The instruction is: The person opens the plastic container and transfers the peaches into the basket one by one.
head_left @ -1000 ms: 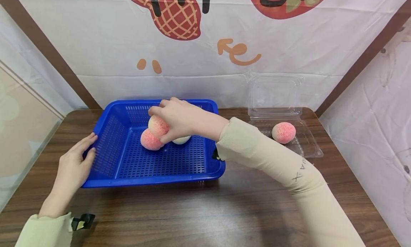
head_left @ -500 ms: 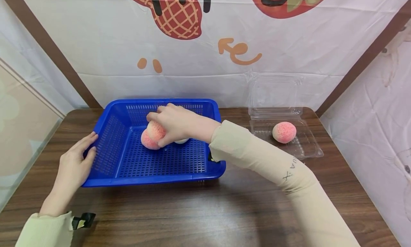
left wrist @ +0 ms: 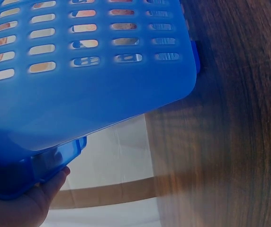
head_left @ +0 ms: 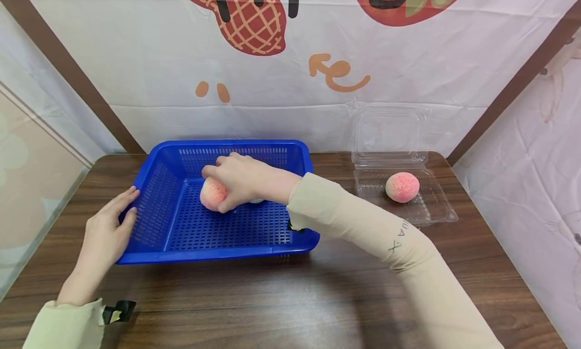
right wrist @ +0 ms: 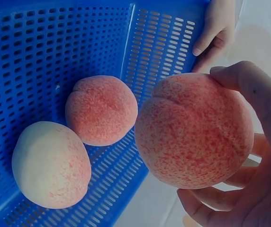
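The right hand [head_left: 242,180] holds a pink-and-cream peach [right wrist: 192,132] between thumb and fingers, inside the blue plastic basket [head_left: 213,254]. In the right wrist view, a redder peach [right wrist: 102,111] and a paler peach [right wrist: 51,165] lie on the basket's slotted floor beside the held one. From the head, the right hand largely hides these two. At the basket's left side the left hand [head_left: 106,233] grips the rim, its thumb over the inner side and its fingers along the outside.
To the right on the wooden table [head_left: 272,303] stands an open clear plastic clamshell box [head_left: 438,208], its lid raised, with one peach [head_left: 402,187] in it. A white printed cloth [head_left: 159,66] hangs behind the table.
The right hand has moved slightly left and lower into the basket with the peach, covering more of the redder peach. The left hand stays on the rim.
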### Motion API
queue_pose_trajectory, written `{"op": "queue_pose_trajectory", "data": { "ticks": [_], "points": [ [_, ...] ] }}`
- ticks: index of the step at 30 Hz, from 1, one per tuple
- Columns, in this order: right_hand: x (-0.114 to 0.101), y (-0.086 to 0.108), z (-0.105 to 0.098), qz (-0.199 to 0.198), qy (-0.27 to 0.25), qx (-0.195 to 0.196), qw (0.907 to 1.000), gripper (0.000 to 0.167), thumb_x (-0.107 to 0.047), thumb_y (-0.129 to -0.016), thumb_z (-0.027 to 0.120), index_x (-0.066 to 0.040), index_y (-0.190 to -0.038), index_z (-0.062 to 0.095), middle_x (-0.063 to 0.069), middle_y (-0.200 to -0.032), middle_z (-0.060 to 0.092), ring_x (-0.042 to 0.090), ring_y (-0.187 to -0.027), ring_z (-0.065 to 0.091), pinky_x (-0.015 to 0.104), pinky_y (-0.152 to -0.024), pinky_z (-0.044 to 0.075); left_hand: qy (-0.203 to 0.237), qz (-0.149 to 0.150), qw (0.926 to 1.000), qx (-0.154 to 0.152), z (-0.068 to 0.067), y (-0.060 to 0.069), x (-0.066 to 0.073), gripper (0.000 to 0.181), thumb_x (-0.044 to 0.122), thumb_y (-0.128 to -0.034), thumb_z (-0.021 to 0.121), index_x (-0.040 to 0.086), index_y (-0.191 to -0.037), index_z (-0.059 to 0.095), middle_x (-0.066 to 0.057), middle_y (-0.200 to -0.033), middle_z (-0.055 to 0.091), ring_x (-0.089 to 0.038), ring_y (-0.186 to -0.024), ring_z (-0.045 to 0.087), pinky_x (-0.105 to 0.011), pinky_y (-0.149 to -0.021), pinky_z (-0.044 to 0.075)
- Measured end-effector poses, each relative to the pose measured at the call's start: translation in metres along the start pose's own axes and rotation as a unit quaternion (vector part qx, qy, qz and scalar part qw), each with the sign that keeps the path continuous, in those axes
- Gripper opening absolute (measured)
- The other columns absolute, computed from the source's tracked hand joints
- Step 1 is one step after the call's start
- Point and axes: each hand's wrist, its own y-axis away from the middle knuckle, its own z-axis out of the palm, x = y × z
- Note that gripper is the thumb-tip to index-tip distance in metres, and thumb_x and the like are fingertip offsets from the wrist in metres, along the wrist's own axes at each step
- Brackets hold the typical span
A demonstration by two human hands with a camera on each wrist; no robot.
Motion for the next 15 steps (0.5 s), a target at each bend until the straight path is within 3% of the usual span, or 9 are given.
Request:
{"op": "queue_pose_trajectory", "data": {
  "ticks": [7,15],
  "points": [
    [-0.001,-0.004,0.007,-0.008,0.004,0.000,1.0000,0.061,-0.043,-0.076,0.063,-0.019,-0.129,0.045,0.000,-0.113,0.053,0.018,-0.095,0.050,0.027,-0.074,0.046,-0.001,-0.003,1.0000,-0.004,-0.001,-0.001,0.002,0.036,0.003,-0.0907,0.045,-0.007,-0.125,0.050,-0.023,-0.132,0.046,-0.046,-0.120,0.039,-0.058,-0.097,0.027],
    [-0.004,-0.010,0.015,-0.026,-0.013,-0.033,0.9990,0.056,-0.041,-0.077,0.064,-0.021,-0.126,0.047,-0.002,-0.110,0.052,0.015,-0.096,0.048,0.023,-0.074,0.045,-0.003,-0.009,0.9999,-0.008,-0.003,-0.001,0.002,0.037,0.003,-0.0910,0.045,-0.007,-0.126,0.049,-0.023,-0.133,0.045,-0.046,-0.121,0.039,-0.059,-0.097,0.027]
  ]
}}
